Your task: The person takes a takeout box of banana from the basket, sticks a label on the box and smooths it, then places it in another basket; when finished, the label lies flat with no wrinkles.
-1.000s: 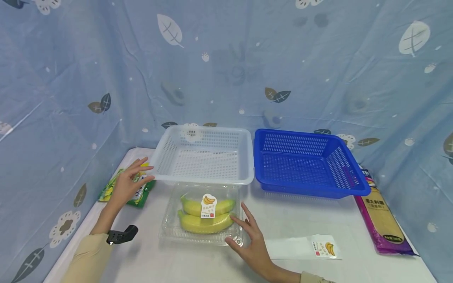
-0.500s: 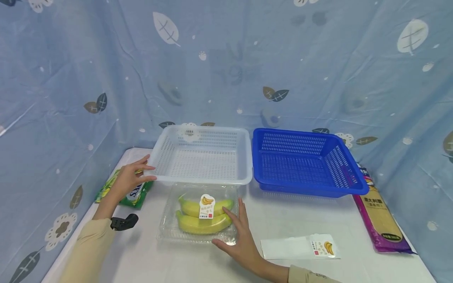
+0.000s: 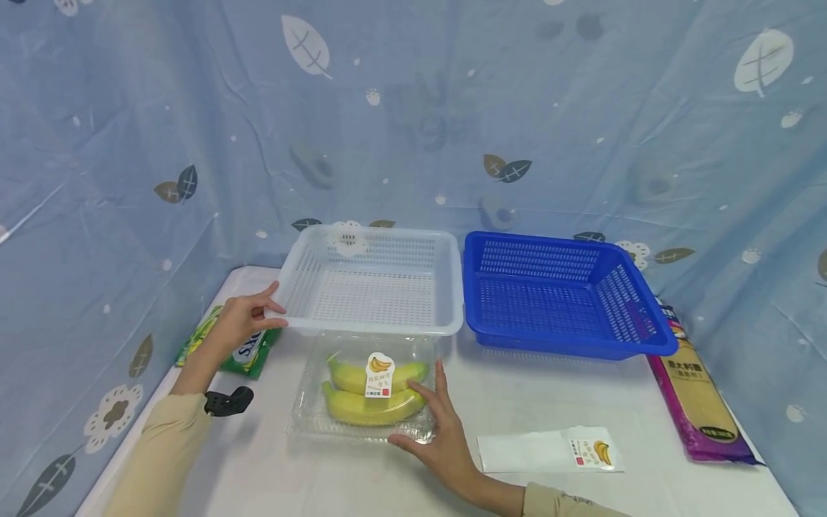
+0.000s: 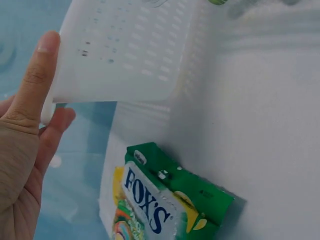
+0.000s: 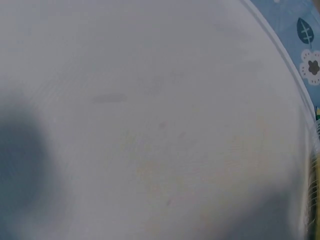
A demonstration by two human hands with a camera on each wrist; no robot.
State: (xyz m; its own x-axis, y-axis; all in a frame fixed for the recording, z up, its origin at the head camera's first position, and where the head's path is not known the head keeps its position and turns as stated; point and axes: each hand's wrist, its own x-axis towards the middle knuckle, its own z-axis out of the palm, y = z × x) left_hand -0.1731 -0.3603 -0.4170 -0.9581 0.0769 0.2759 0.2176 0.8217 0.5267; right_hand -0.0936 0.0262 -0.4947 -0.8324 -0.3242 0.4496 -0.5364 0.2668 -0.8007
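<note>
My left hand [image 3: 240,322] is at the front left corner of the white basket [image 3: 381,327], its thumb and fingers pinching the rim. In the left wrist view the rim lies between the thumb [image 4: 37,77] and a finger of the left hand. In front of this basket lies a clear lidded box [image 3: 310,416] with two bananas [image 3: 371,408] inside and a banana sticker [image 3: 379,375] on its lid. My right hand [image 3: 446,445] touches the box's front right corner with spread, fairly straight fingers. The right wrist view shows none of this hand clearly.
A blue basket [image 3: 536,294] stands right of the white one. A purple pasta bag [image 3: 704,402] lies at the far right. A white strip with banana stickers [image 3: 526,452] is near the front. Beside my left arm is a green FOX'S bag [image 4: 155,205].
The left hand has closed in on the white basket's rim. My right hand has moved left, from just beside the box to contact with its corner.
</note>
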